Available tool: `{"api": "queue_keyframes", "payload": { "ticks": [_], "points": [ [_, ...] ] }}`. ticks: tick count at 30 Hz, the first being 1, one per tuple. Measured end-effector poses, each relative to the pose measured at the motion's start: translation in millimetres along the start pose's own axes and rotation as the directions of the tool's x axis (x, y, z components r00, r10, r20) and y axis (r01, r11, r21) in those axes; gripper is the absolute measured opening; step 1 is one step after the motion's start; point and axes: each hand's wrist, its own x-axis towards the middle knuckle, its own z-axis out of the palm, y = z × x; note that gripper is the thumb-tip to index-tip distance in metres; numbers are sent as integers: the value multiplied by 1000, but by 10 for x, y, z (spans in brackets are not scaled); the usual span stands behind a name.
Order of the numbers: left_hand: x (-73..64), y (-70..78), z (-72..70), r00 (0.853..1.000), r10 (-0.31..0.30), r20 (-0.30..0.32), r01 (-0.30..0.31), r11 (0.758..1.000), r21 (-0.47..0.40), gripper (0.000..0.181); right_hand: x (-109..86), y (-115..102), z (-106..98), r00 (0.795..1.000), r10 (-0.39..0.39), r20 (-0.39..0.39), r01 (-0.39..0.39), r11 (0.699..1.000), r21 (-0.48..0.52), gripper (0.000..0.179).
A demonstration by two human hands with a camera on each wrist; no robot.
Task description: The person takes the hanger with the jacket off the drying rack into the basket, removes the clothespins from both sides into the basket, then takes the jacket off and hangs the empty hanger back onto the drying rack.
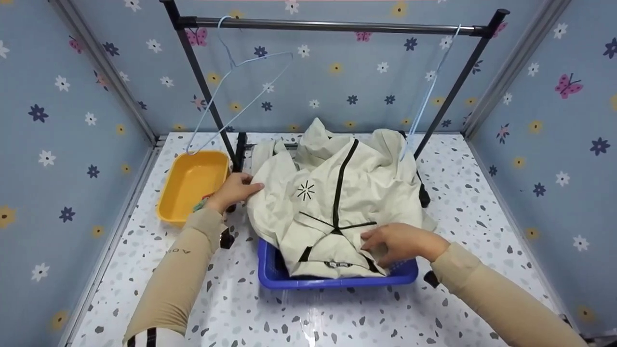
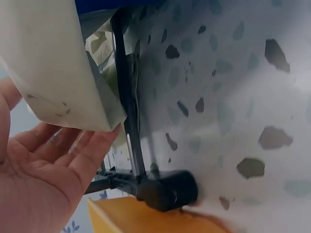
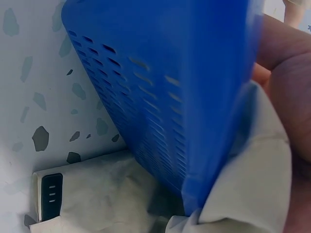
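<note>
A cream jacket (image 1: 318, 193) with a black front zip and a black starburst mark lies heaped over a blue plastic basket (image 1: 337, 283). Its hem faces the near rim. My left hand (image 1: 234, 192) touches the jacket's left side; in the left wrist view its extended fingers lie against a flap of cream cloth (image 2: 63, 68). On the near right part of the jacket rests my right hand (image 1: 405, 243), fingers spread apart from the thumb. The right wrist view shows that hand (image 3: 296, 97) beside cloth draped over the basket's slotted wall (image 3: 146, 92).
Behind the basket stands a dark clothes rack (image 1: 332, 25). One light blue hanger (image 1: 231, 62) hangs at its left, another hanger (image 1: 429, 91) at its right. A yellow tub (image 1: 193, 185) sits left of the basket on the speckled table (image 1: 260, 323). Flowered panels (image 1: 43, 144) enclose the sides and back.
</note>
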Motion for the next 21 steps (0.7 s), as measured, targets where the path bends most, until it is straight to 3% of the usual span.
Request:
{"api": "queue_keyframes", "payload": {
  "ticks": [6, 8, 12, 18, 21],
  "points": [
    [3, 17, 74, 995, 67, -73, -66, 998, 16, 18, -5, 0, 11, 1000, -12, -18, 12, 1000, -5, 52],
    [3, 26, 77, 994, 74, -85, -71, 997, 32, 21, -4, 0, 16, 1000, -15, -23, 14, 1000, -8, 52],
    [-16, 50, 64, 994, 54, -95, -52, 998, 25, 34, 2, 3, 29, 1000, -15, -27, 15, 1000, -8, 52],
    [-70, 147, 17, 989, -38, -146, 23, 995, -100, 23, -2, 1, 28, 1000, -17, -25, 18, 1000, 2, 52],
    [-98, 208, -10, 987, -29, -160, 7, 991, -136, 27, -1, 5, 23, 999, -31, -28, 31, 1000, -4, 52]
  ]
}}
